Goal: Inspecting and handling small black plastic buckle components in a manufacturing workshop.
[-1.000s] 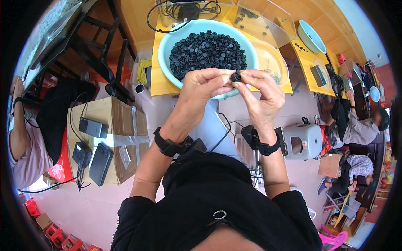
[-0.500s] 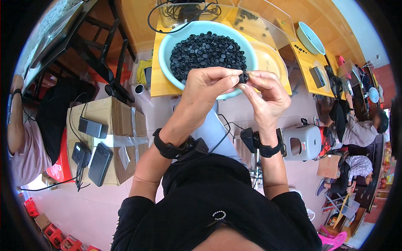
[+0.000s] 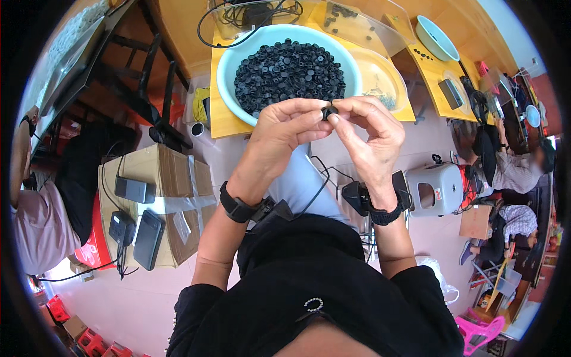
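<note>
Both hands are sitting a touch lower than half a second ago, and the small black part (image 3: 329, 111) is staying pinched between them. Left hand (image 3: 285, 128) is squeezing it with thumb and fingertips closed on it, and right hand (image 3: 369, 134) is doing the same from the other side, so the fingers of both are clamped on that one piece. It's hovering right at the near rim of the light blue basin (image 3: 229, 65), which is heaped with more black parts (image 3: 285, 71). Basin is resting on the yellow table (image 3: 223, 119). Cardboard box (image 3: 172, 172) with phones is sitting off to the left.
</note>
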{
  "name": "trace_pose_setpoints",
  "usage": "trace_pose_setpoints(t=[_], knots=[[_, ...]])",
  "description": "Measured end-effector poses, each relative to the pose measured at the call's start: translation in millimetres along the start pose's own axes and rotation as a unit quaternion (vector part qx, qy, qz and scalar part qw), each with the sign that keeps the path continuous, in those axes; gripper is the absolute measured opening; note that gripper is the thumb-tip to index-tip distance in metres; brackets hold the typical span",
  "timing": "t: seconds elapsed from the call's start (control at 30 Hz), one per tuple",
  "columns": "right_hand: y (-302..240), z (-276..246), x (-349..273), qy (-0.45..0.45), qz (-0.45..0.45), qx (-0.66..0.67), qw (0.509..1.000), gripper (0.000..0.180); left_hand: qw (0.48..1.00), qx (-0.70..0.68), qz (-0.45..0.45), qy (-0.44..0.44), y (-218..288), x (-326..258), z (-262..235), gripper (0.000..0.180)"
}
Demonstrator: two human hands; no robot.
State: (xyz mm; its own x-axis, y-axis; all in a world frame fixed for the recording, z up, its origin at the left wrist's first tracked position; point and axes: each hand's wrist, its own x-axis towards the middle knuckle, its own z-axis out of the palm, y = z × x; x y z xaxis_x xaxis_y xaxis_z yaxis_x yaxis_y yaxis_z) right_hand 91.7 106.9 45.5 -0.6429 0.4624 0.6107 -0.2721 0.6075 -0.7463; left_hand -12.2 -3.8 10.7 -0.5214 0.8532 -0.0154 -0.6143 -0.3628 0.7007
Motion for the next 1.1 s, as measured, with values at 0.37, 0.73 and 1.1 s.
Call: trace_pose_setpoints(t=[0.37,0.73,1.1], knots=[[-4,-3,5,-0.047,0.074,0.018,0.996,0.020,1.000,0.019,0.013,-0.007,-2,2,-5,0.024],[-1,-7,5,-0.045,0.098,0.062,0.992,0.018,0.999,-0.038,-0.021,-0.029,-1,4,-9,0.027],[11,-19,3,-0.039,0.239,0.303,0.922,0.022,0.999,0.017,-0.008,-0.035,9,0,1,0.018]])
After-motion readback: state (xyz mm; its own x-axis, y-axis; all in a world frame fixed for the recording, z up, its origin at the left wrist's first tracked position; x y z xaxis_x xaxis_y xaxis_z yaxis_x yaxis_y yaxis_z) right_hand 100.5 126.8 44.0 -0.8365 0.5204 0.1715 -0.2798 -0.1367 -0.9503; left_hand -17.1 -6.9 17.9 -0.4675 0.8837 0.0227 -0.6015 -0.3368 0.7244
